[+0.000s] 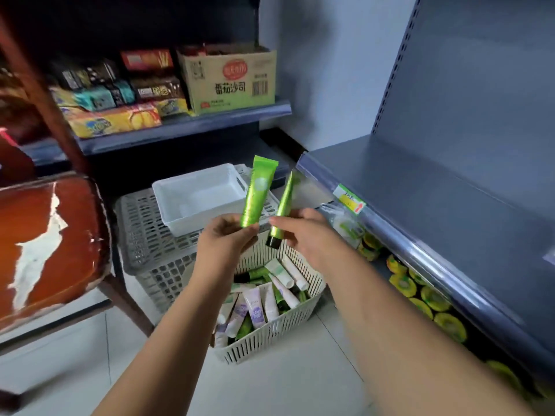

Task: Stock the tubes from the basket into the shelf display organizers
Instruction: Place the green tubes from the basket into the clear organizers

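Your left hand pinches one green tube upright; your right hand pinches a second green tube, cap down, above the basket.

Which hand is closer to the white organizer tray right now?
Left. The left hand, gripping the upright green tube, sits just before the front edge of the white organizer tray; the right hand, gripping the tilted green tube, is past its right corner.
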A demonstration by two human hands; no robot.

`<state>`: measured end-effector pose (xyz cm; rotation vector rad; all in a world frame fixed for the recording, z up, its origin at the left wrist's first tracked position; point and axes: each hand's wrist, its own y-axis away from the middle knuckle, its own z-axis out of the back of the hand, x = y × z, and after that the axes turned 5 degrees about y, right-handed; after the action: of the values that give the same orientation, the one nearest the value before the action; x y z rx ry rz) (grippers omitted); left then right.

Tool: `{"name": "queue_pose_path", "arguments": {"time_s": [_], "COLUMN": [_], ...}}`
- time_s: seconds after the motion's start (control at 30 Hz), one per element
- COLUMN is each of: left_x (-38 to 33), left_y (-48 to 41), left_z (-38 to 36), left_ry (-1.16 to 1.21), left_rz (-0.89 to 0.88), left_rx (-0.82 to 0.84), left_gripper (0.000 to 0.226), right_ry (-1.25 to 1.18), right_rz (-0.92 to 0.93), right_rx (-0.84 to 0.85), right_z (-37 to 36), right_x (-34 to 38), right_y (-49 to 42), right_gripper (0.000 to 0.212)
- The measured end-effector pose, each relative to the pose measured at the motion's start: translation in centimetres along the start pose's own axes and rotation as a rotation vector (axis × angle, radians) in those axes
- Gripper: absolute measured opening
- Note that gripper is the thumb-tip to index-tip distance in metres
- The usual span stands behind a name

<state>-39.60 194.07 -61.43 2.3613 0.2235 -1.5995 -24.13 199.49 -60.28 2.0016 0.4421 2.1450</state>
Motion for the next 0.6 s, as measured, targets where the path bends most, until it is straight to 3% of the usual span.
{"name": "queue_pose_path", "arguments": {"time_s": [0.07, 0.2, 0.27, 0.47, 0.6], "left_x": [-1.5, -3.8, -5.0, -7.3, -6.9], "left_y": [1.4, 4.4, 6.2, 10.1, 12.3], "left_z": [-1.9, -5.9, -8.1, -14.9, -21.2], "left_ry": [0.028, 0.030, 0.042, 0.042, 0.031], "left_rz": [-0.021, -0.079, -0.104, -0.135, -0.065], "left_rx": [0.045, 0.143, 0.201, 0.341, 0.422], "left_gripper": [0.023, 0.023, 0.028, 0.028, 0.025], "right_ry": [-0.005, -0.040, -0.057, -0.124, -0.116], "right_rz": [0.077, 0.244, 0.322, 0.402, 0.430], "right_rx": [-0.035, -0.078, -0.128, -0.303, -0.413], "right_z": [0.8, 3.0, 4.4, 9.5, 14.9], "right_x": [2.0, 4.9, 5.9, 8.5, 8.9], "right_y": [2.0, 6.3, 8.0, 13.3, 17.3], "right_gripper": [0.052, 0.014, 0.008, 0.021, 0.015]}}
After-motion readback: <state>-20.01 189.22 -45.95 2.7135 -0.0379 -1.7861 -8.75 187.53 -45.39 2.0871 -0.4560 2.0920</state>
